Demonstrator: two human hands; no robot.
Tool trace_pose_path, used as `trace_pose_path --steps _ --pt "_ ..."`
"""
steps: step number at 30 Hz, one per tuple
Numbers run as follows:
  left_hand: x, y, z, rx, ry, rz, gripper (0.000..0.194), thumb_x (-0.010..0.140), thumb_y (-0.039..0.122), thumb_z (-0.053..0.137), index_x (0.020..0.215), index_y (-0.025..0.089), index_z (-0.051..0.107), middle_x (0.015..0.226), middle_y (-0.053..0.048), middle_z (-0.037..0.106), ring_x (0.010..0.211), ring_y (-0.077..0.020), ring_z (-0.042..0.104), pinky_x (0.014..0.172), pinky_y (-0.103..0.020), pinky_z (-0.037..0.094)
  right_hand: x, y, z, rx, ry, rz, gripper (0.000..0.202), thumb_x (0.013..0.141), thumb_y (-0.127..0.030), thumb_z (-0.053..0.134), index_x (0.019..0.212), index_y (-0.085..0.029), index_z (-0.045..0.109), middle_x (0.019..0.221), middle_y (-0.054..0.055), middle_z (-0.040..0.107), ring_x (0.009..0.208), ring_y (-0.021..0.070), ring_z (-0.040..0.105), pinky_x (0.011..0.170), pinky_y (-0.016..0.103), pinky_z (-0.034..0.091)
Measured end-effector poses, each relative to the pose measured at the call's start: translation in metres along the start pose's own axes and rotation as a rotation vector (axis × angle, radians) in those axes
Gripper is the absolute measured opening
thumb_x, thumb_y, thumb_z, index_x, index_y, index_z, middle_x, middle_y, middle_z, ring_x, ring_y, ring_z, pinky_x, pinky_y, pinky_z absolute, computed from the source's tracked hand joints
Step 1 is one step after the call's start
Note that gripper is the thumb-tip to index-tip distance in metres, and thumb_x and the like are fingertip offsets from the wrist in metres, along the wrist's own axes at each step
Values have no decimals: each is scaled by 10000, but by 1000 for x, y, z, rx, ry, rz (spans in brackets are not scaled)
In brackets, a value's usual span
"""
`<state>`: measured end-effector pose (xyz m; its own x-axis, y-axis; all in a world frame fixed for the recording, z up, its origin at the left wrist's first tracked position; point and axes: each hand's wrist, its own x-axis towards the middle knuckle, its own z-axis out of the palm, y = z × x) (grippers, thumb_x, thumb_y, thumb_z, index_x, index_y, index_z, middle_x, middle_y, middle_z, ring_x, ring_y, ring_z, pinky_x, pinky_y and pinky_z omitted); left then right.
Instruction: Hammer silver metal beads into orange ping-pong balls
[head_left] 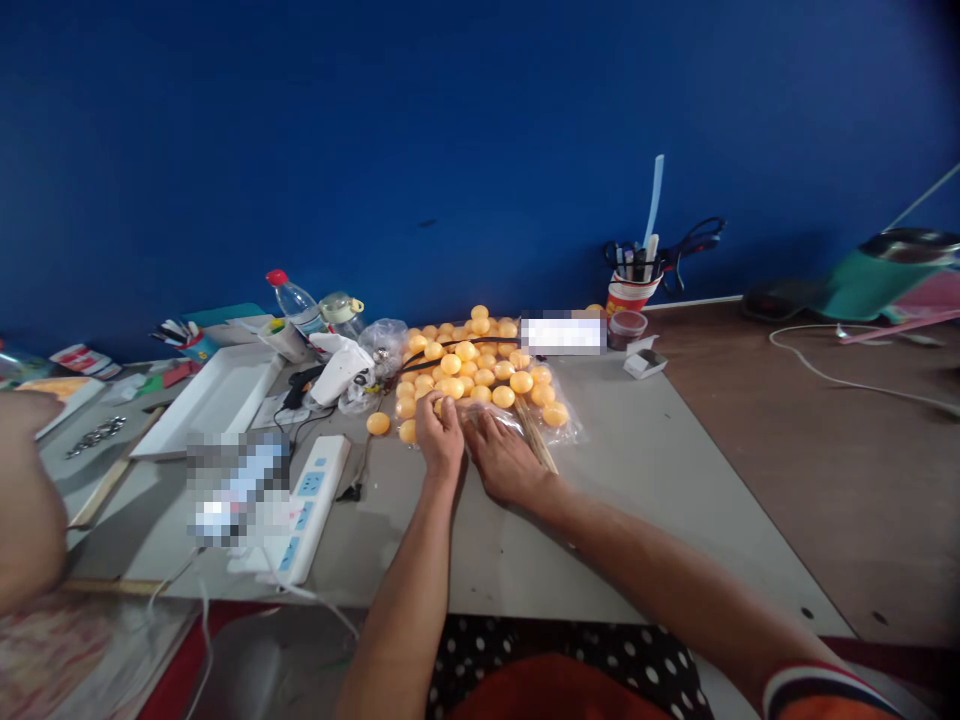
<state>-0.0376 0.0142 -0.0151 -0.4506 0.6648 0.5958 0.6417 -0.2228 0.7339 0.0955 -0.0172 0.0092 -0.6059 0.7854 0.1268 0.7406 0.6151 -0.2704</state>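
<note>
Several orange balls (484, 377) lie heaped on and around a clear plastic bag (574, 425) on the grey table. At the heap's near edge, my left hand (440, 432) is upright with fingers curled against the balls; what it holds, if anything, is hidden. Beside it my right hand (504, 455) rests palm down on the clear plastic, fingers spread. Thin wooden sticks (536, 437) lie just past the right hand, partly under it. A black strap (487, 343) crosses the heap. One loose ball (377, 424) sits left of the bag.
A white power strip (307, 510) with cables, a white tray (210, 400) and bottles (294, 300) stand to the left. Another person's arm (26, 500) enters at the far left. A cup of tools (632, 290) and a small box (645, 360) are at the back right.
</note>
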Motion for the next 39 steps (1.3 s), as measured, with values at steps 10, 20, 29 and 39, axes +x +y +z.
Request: trace_pose_path --steps 10,20,29,39 --pt "1 -9 5 43 -45 41 257 932 428 490 929 189 586 919 -118 670 893 -228 649 845 -376 503 1 0 -2 41 -62 2 442 967 -172 401 1391 -93 499 1365 207 552 1237 278 543 1044 404 414" --pt "0 -11 5 72 -68 50 232 930 405 515 917 188 595 930 -121 669 911 -232 635 851 -376 494 4 2 1 43 -49 21 488 978 -272 449 1442 -121 446 1374 198 555 1227 301 563 1027 420 425" --pt "2 -12 7 75 -89 33 221 918 404 541 897 191 598 917 -120 665 901 -233 635 847 -370 490 5 1 -3 69 -86 49 400 973 -333 485 1309 -128 559 1294 182 608 1169 304 596 961 403 467" --pt "3 -7 4 90 -56 69 228 946 384 486 911 183 589 912 -114 676 874 -213 628 818 -348 494 18 4 -3 118 -111 106 463 975 -330 460 1372 -96 511 1443 219 484 1296 310 492 1065 434 393"
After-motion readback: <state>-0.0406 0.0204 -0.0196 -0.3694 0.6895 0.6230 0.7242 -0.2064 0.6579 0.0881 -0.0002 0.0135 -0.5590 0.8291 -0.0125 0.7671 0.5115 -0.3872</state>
